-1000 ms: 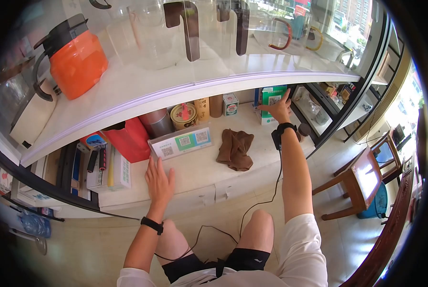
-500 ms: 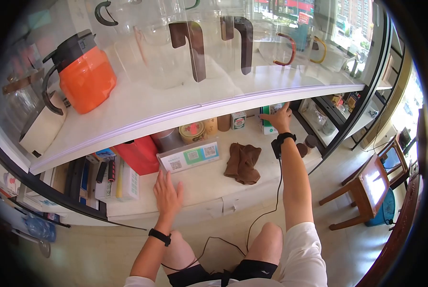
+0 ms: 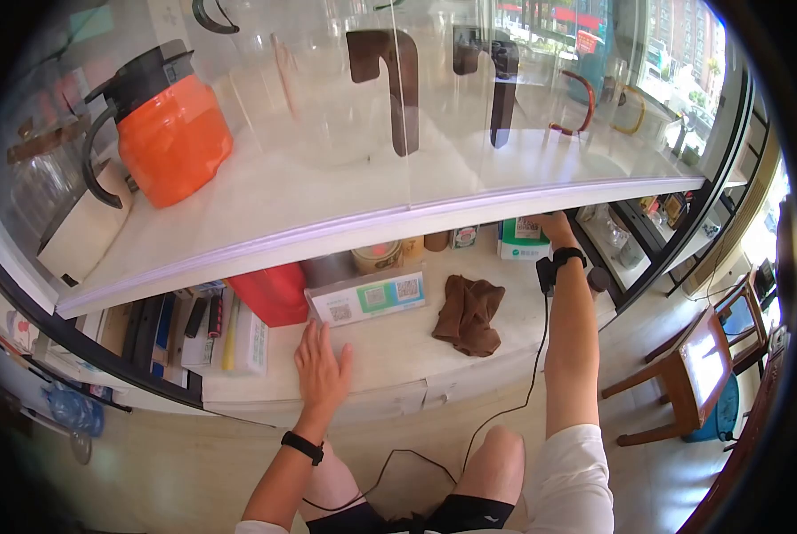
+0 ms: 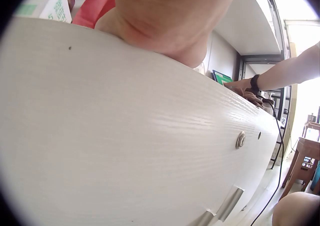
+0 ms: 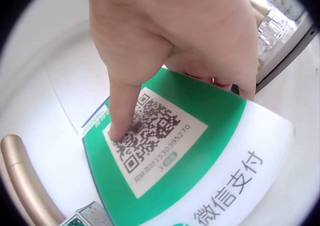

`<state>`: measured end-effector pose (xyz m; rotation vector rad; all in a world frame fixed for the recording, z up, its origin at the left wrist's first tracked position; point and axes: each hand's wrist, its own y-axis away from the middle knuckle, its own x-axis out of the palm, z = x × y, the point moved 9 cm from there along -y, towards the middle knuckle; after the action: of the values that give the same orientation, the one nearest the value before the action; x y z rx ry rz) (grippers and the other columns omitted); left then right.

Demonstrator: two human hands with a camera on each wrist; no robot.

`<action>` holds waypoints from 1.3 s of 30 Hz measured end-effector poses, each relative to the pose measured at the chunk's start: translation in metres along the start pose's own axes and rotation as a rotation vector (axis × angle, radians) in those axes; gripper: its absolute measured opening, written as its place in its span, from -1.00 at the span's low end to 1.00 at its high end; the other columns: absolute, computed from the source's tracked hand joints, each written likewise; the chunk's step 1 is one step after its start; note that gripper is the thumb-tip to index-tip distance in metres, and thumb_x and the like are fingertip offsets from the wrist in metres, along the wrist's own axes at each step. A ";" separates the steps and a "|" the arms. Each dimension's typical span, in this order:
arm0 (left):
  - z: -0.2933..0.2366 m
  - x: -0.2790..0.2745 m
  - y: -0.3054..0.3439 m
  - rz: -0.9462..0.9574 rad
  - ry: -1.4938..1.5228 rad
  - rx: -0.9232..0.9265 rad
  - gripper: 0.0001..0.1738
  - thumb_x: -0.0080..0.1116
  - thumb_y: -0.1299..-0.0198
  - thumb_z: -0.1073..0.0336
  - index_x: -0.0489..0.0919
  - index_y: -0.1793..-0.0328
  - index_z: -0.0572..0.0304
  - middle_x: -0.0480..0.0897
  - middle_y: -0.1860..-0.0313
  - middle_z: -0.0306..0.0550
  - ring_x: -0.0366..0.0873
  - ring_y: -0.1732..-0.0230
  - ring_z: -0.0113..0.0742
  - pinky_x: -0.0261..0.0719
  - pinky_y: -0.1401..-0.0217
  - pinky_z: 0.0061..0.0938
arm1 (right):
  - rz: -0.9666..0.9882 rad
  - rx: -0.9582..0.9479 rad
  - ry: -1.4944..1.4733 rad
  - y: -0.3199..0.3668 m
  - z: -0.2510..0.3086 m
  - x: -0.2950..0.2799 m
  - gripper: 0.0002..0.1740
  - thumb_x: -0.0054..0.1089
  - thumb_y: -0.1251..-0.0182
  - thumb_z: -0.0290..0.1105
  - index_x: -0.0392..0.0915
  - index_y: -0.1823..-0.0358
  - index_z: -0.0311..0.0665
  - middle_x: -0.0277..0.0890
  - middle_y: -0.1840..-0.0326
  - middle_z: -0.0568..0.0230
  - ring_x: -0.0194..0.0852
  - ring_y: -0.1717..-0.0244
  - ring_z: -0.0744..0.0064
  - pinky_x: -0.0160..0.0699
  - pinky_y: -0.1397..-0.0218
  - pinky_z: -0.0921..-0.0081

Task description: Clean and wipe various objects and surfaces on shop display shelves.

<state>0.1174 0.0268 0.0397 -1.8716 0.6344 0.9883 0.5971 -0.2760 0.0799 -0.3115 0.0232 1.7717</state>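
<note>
Under the shelf at the right, my right hand [image 3: 558,233] grips a green-and-white QR-code sign [image 3: 517,250]. In the right wrist view its thumb presses on the printed code of the sign [image 5: 220,136], while the other fingers reach behind the top edge. My left hand [image 3: 324,367] rests on the front of the white counter [image 3: 398,363], fingers straight, just below a clear-fronted QR-code stand [image 3: 372,299]. A crumpled brown cloth [image 3: 469,316] lies between the two hands. Only the base of the left hand [image 4: 165,21] shows in the left wrist view, at the counter edge.
A shelf edge [image 3: 398,218] overhangs the counter, with an orange jug [image 3: 176,138] and glass pitchers above. A red bag [image 3: 272,295], tins and a small box [image 3: 465,237] stand beneath it. A cable [image 3: 534,369] hangs from the right wrist. A wooden stool [image 3: 683,356] stands to the right.
My right hand has gone from spread fingers at the sign to gripping it, and the sign now tips back. The left hand stays at the counter's front. The head view has shifted slightly.
</note>
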 end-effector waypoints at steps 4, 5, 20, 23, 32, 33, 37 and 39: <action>-0.003 -0.001 -0.002 0.007 -0.005 0.003 -0.32 0.06 -0.41 0.08 0.23 -0.50 0.36 0.26 -0.51 0.29 0.17 -0.53 0.17 0.08 -0.52 0.03 | 0.044 0.020 -0.047 0.010 -0.008 0.008 -0.49 0.57 -0.09 -0.24 0.67 0.02 -0.47 0.73 0.11 0.13 0.69 0.15 0.36 0.59 0.03 0.43; -0.002 0.000 -0.001 0.012 -0.001 -0.006 -0.32 0.05 -0.41 0.08 0.22 -0.50 0.35 0.26 -0.52 0.27 0.16 -0.54 0.16 0.07 -0.53 0.02 | 0.051 0.010 -0.042 0.011 -0.012 0.009 -0.51 0.54 -0.15 -0.24 0.67 -0.01 -0.44 0.72 0.09 0.18 0.67 0.12 0.40 0.56 -0.01 0.45; -0.023 -0.038 0.022 -0.268 0.496 0.191 -0.28 0.11 -0.38 0.16 0.18 -0.53 0.39 0.28 -0.49 0.25 0.23 -0.48 0.14 0.12 -0.51 -0.02 | 0.292 -0.338 -0.305 0.255 0.142 0.052 -0.59 0.37 -0.36 -0.45 0.43 -0.15 -0.37 0.62 0.00 0.29 0.57 0.04 0.58 0.58 -0.07 0.57; -0.078 -0.048 0.029 0.046 1.175 0.230 -0.34 0.04 -0.45 0.22 0.17 -0.54 0.41 0.29 -0.49 0.19 0.24 -0.49 -0.02 0.13 -0.52 -0.10 | 0.430 -0.293 -0.274 0.306 0.138 0.105 -0.56 0.36 -0.37 -0.45 0.40 -0.18 -0.37 0.59 -0.04 0.29 0.52 -0.03 0.59 0.57 -0.10 0.57; -0.043 -0.030 0.038 -0.044 1.332 -0.075 -0.53 -0.16 -0.59 0.26 0.26 -0.47 0.41 0.53 -0.25 0.04 0.49 -0.23 -0.34 0.42 -0.30 -0.46 | 0.149 -0.821 0.496 0.310 0.115 0.141 -0.58 0.19 -0.45 -0.12 0.54 -0.12 -0.28 0.42 -0.25 -0.04 0.25 -0.33 -0.06 0.23 -0.39 0.21; -0.036 -0.027 0.042 -0.075 1.318 -0.091 -0.53 -0.16 -0.59 0.26 0.26 -0.47 0.41 0.52 -0.26 0.04 0.49 -0.23 -0.34 0.42 -0.30 -0.45 | -0.011 -0.925 0.725 0.311 0.113 0.134 -0.54 0.24 -0.39 -0.10 0.55 -0.16 -0.25 0.41 -0.27 -0.04 0.23 -0.32 -0.13 0.22 -0.41 0.19; -0.026 -0.020 0.049 -0.130 1.433 -0.148 -0.53 -0.12 -0.59 0.23 0.27 -0.46 0.39 0.50 -0.27 0.00 0.44 -0.23 -0.38 0.36 -0.34 -0.45 | 0.033 -0.735 0.889 0.291 0.046 0.128 -0.53 0.35 -0.25 -0.20 0.57 -0.17 -0.17 0.41 -0.25 0.00 0.31 -0.26 -0.15 0.32 -0.34 0.15; -0.025 -0.021 0.049 -0.177 1.427 -0.136 -0.53 -0.11 -0.58 0.24 0.27 -0.46 0.40 0.49 -0.27 0.01 0.43 -0.25 -0.36 0.35 -0.35 -0.44 | 0.181 -0.592 0.771 0.283 0.037 0.124 -0.55 0.34 -0.22 -0.32 0.57 -0.16 -0.16 0.40 -0.27 -0.03 0.37 -0.24 -0.15 0.37 -0.30 0.13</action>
<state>0.0787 -0.0179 0.0404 -2.5137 1.1450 -0.6156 0.2942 -0.2147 0.0453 -1.4431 0.0790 1.7040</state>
